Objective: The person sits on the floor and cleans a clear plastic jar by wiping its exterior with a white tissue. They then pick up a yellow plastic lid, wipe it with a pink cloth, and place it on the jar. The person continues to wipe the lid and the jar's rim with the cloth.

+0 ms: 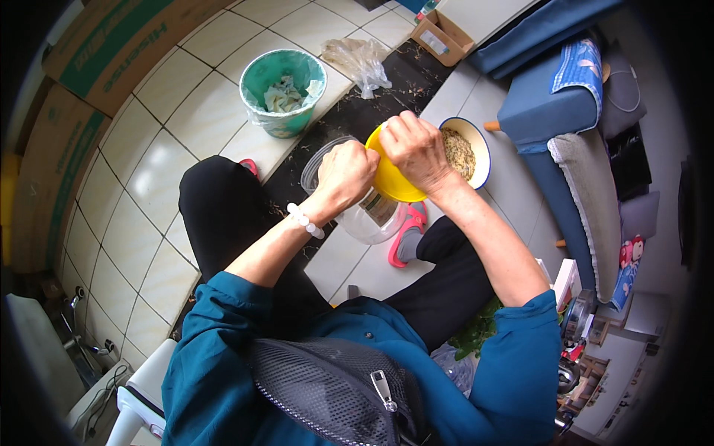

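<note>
My left hand (347,174) is closed over a clear plastic jar (365,228) that is tilted between my knees. Ridges circle the jar's upper left end, and its side bears a label (379,207) with writing. A round yellow plastic lid (393,181) is gripped at its upper right side by my right hand (413,148). The lid's left edge meets the knuckles of my left hand; whether they press together I cannot tell. Just beyond my right wrist stands a cream bowl (484,150) with a blue rim, holding light brown seed-like bits (458,153), partly hidden by that hand.
A green lined bin (284,125) with crumpled paper and a clear plastic bag (362,64) stand on the floor ahead. Brown scraps litter the black stone strip (401,75). A small cardboard box (442,38), a blue sofa (546,120) and large cartons (50,178) lie around.
</note>
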Available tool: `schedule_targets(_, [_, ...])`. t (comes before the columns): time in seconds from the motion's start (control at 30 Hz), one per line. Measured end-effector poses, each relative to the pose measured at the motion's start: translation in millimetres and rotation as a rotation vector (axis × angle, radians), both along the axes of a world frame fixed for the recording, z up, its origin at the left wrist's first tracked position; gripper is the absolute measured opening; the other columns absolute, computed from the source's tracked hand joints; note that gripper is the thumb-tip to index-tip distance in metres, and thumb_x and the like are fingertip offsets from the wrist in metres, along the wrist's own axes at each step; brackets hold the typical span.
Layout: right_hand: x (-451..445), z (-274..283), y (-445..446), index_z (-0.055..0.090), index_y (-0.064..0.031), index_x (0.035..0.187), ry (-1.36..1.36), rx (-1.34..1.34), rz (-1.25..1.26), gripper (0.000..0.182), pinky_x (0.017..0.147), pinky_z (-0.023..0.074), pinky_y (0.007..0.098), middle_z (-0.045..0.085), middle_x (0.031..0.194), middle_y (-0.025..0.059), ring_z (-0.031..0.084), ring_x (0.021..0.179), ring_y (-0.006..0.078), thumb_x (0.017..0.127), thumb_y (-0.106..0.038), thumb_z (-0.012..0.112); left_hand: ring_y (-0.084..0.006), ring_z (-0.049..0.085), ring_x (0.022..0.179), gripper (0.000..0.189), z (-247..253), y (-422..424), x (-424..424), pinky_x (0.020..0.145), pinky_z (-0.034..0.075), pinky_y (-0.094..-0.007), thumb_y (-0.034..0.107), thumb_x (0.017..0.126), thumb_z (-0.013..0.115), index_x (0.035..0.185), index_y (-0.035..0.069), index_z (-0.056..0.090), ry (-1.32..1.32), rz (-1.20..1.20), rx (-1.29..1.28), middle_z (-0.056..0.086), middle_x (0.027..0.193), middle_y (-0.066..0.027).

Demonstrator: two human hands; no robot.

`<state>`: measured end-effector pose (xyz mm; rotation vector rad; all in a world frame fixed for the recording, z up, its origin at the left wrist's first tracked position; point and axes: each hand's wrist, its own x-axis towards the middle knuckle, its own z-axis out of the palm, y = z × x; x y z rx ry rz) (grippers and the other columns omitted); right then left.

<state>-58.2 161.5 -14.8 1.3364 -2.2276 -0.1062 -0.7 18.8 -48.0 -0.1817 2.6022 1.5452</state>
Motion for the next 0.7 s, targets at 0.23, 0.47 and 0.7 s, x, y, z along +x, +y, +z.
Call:
schedule_targets(0.23, [20,-6,20,0.064,0.0003,0.072,-0.211,0.177,-0.431,0.005,0.055,0.0538,0.0374,0.062,0.073,0.0164,0.066,0.071,0.0278,0.068,0.000,0.062,-0.0456,0.063,0.077,0.040,8,2,-2,0.072,0.050,-0.0502,0.026,0.083,0.049,0.073,-0.010,0.063,-0.024,0.084,-0.046,0.062,0.078,-0.0296])
schedule_targets(0.47, [57,-1,6,0.065,0.0055,0.075,-0.824,-0.029,-0.643,0.012,0.065,0.0536,0.0456,0.064,0.075,0.0260,0.064,0.075,0.0452,0.068,-0.001,0.058,-0.0422,0.060,0.072,0.038,1,3,2,0.065,0.045,-0.0501,0.028,0.090,0.048,0.070,-0.003,0.060,0.251,0.159,-0.223,0.060,0.073,-0.0232])
schedule_targets(0.7, [54,14,4,0.062,0.0012,0.078,-1.762,-0.926,-0.428,0.004,0.050,0.0489,0.0252,0.064,0.070,0.0071,0.061,0.058,0.0149,0.079,-0.003,0.061,-0.0413,0.063,0.072,0.049,8,1,-1,0.065,0.047,-0.0496,0.037,0.094,0.045,0.071,-0.002,0.063,0.132,0.069,-0.078,0.062,0.073,-0.0242])
